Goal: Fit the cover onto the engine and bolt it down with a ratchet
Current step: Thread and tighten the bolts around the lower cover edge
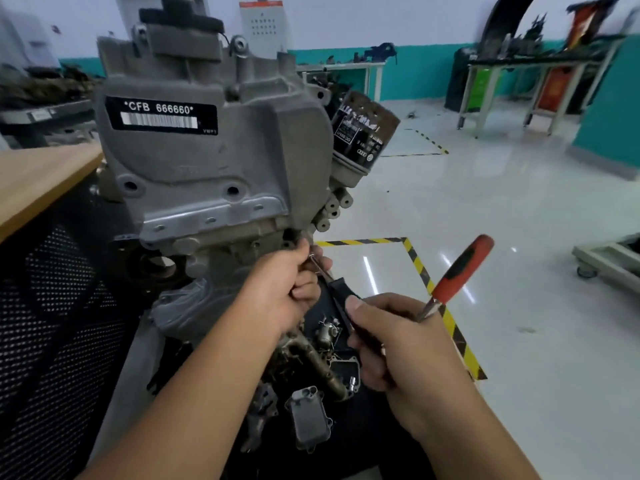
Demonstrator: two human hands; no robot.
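Head view: left hand (284,289) pinching bolt (313,258) at engine (207,150); right hand (398,344) gripping ratchet (453,275); misaligned, could cross-thread.

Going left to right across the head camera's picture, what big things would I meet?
Wooden tabletop → grey engine cover → oil filter → red tool handle → green-legged workbench at the far wall.

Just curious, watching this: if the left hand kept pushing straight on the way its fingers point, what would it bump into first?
Probably the lower right corner of the grey cast-metal engine cover. The left hand points up at it, fingers almost touching beside a bolt hole, though depth is hard to judge.
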